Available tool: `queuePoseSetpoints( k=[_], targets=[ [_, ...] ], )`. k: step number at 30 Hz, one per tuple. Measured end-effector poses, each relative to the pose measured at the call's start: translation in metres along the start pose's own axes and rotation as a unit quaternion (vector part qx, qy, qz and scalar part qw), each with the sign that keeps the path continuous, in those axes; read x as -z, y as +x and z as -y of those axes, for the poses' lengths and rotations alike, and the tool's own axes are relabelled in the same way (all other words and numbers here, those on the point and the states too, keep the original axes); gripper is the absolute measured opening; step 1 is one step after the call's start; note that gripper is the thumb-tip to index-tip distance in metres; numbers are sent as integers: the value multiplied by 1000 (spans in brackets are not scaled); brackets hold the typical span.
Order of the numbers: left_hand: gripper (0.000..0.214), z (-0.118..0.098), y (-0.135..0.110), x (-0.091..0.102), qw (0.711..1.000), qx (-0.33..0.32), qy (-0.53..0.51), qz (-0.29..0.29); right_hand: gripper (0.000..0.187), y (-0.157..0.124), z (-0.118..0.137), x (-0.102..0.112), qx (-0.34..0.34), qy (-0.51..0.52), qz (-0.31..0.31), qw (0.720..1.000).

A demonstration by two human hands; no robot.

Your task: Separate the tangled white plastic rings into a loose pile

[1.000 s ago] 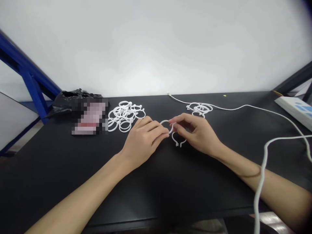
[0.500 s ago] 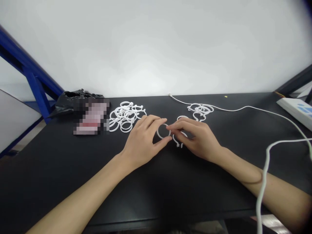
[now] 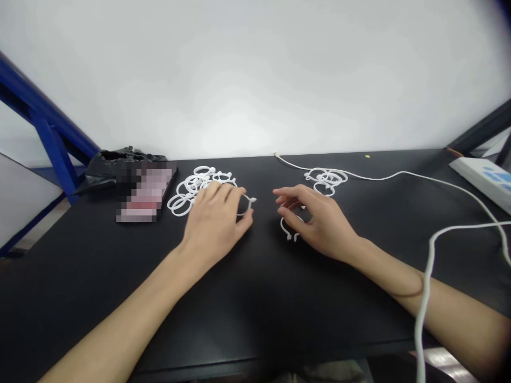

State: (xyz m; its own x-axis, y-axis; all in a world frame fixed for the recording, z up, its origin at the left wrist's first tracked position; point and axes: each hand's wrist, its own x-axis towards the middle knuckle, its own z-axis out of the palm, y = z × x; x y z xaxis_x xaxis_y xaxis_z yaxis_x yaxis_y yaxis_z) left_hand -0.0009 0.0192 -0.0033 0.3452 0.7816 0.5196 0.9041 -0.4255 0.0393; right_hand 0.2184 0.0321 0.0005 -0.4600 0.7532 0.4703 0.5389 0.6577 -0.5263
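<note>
The person's left hand (image 3: 217, 213) curves its thumb and fingers around a thin white round ring with a small knobbed end (image 3: 253, 200), just beside the pile; whether that grip pinches the ring or lies slack, I cannot tell. The right hand (image 3: 313, 218) has a wide, apparently empty grip above a thin white ring with parted ends (image 3: 289, 237) on the black smooth tabletop (image 3: 259, 303). If the left fingers spread carelessly, the ring could drop or snag on the heaped white overlapping rings (image 3: 195, 184) beside them; a low sweep of the right hand could knock the parted ring aside. Counted, there are two hands, one ring at the left fingers, one parted ring under the right, roughly ten in the pile, though overlap prevents certainty, and perhaps three or four in the small tangled group of white rings (image 3: 326, 177) at right.
</note>
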Motion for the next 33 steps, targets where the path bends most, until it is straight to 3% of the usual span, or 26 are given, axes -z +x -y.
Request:
queuePoseSetpoints(
  k=[5,11,15,18,20,23,25,29,33],
  targets=[
    [22,29,-3,-1,993,21,114,12,25,1,-3,-1,-4,-43,20,999],
    [28,41,-7,-5,992,27,112,44,27,3,-16,2,4,-250,23,968],
    [29,44,-8,-6,994,27,105,30,25,5,-23,8,-3,-311,2,950],
    [31,46,-8,-5,995,35,91,26,17,7,-18,11,-19,-279,27,960],
    [33,44,-8,-4,995,41,84,24,16,8,-11,13,-17,-228,89,969],
    [36,39,-6,-2,994,42,94,25,30,10,-1,17,24,-150,210,966],
    [36,33,-5,0,994,36,100,27,39,10,3,19,48,-116,256,958],
    [32,22,-2,2,997,14,75,21,32,7,2,19,48,-96,266,958],
    [27,11,-2,5,999,-42,-15,30,17,3,-3,11,18,-88,248,965]
  ],
)
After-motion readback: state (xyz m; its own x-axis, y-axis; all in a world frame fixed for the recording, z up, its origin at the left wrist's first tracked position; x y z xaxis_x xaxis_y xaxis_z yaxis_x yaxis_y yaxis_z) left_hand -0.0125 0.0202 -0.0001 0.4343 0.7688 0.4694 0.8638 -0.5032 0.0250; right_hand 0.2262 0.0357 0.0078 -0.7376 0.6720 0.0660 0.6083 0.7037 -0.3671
